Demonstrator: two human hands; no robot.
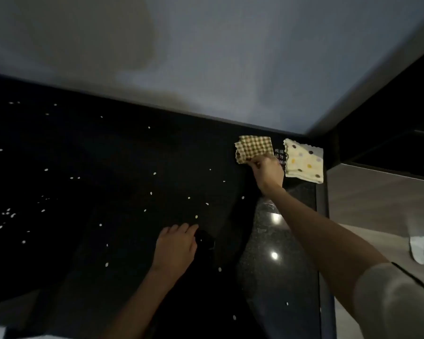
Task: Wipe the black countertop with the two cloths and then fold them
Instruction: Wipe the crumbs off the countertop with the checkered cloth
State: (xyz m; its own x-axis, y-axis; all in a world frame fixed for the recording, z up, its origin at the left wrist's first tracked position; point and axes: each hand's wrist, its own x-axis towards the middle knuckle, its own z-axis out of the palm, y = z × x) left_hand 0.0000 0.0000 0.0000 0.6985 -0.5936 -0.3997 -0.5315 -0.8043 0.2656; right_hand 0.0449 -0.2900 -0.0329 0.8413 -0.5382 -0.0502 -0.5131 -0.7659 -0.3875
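Head view, right hand: the right hand (264, 171) is stretched out to the far corner, and its fingers (253, 164) are curled and pinching the near edge of the brown-and-cream checked cloth (253, 148).
Head view, left hand: the left hand (175, 248) lies low over the black stone bench (83, 167), fingers (181, 228) fairly straight and holding nothing. Whether the palm actually presses the surface, I cannot tell.
Checked cloth: just beyond the right fingers, looking folded into a small square, flat on the bench close to the grey wall (206, 57).
Dotted cloth: the cream polka-dot cloth (304, 161) sits just to the right of the right fingers, beside the checked one but apart from it, and no hand is on it.
Crumbs: pale crumbs (154, 173) are scattered all over. Some lie between the two hands, and many more are well off to the left of the left fingers.
Progress: very early, by my reading. One cloth is only just being taken up, and the bench looks unwiped.
Left to do: sweep the whole surface with both cloths, then fold each one.
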